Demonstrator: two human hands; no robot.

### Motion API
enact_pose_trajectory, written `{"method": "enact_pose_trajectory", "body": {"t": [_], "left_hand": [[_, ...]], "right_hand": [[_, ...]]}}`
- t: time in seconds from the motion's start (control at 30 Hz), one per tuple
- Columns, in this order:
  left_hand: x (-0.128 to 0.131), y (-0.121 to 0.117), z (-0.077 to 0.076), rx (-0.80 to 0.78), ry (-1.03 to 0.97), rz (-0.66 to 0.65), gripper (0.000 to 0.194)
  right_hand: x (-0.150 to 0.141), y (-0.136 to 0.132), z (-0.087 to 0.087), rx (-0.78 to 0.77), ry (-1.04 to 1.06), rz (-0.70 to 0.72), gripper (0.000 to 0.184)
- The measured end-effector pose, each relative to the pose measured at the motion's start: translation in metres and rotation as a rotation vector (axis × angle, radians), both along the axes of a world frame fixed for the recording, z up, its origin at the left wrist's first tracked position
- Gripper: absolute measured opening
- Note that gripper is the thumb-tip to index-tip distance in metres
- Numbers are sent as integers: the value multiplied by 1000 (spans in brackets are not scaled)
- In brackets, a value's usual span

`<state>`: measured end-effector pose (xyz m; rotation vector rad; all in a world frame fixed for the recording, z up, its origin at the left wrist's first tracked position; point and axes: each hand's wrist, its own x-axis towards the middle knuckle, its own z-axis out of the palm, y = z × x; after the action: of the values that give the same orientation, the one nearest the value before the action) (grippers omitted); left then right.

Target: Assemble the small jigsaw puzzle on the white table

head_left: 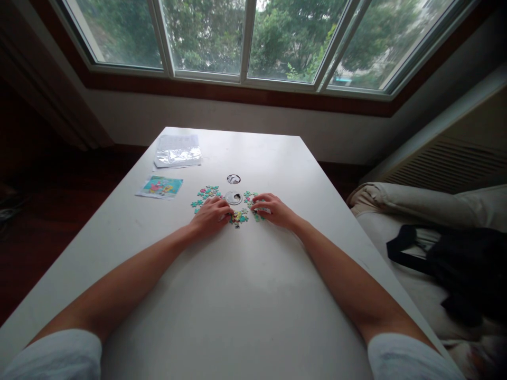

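Both my arms reach out over a white table (pixel 245 295). My left hand (pixel 211 214) rests with curled fingers on small jigsaw pieces; its fingertips touch a joined yellow and teal cluster (pixel 239 217). My right hand (pixel 273 208) lies beside it with bent fingers pressing on more loose pieces (pixel 251 198). Several teal and pink pieces (pixel 206 193) are scattered just beyond my left hand. Which single piece each hand grips is too small to make out.
A small round tin (pixel 233 198) and its lid (pixel 233 179) sit behind the pieces. A puzzle picture card (pixel 161 187) and a clear plastic bag (pixel 178 151) lie at the far left. A black bag (pixel 463 264) rests on a bed at right.
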<state>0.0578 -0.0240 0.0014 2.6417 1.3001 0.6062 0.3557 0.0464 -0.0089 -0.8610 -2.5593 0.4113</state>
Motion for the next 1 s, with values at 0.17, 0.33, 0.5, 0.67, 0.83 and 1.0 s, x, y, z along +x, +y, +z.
{"method": "enact_pose_trajectory", "body": {"t": [0.17,0.33,0.5,0.67,0.83,1.0], "left_hand": [[-1,1,-3,9,6,4,22],[0,1,-3,10,1,4,21],[1,-1,1,-7,-17,-40,22],[1,-3,3,-21,-21,-99,20],[1,-3,3,-23,-16,-89,19],[2,-2,4,-27,-5,-69,20]], "right_hand": [[-2,-1,2,9,-13,9,22],[-3,-4,3,21,3,-4,15],[-6,-5,5,-26,58,-31,10],[-9,-5,3,-71,112,-70,7],[-12,-9,4,-203,250,-95,11],[-21,-17,6,-267,328,-129,11]]}}
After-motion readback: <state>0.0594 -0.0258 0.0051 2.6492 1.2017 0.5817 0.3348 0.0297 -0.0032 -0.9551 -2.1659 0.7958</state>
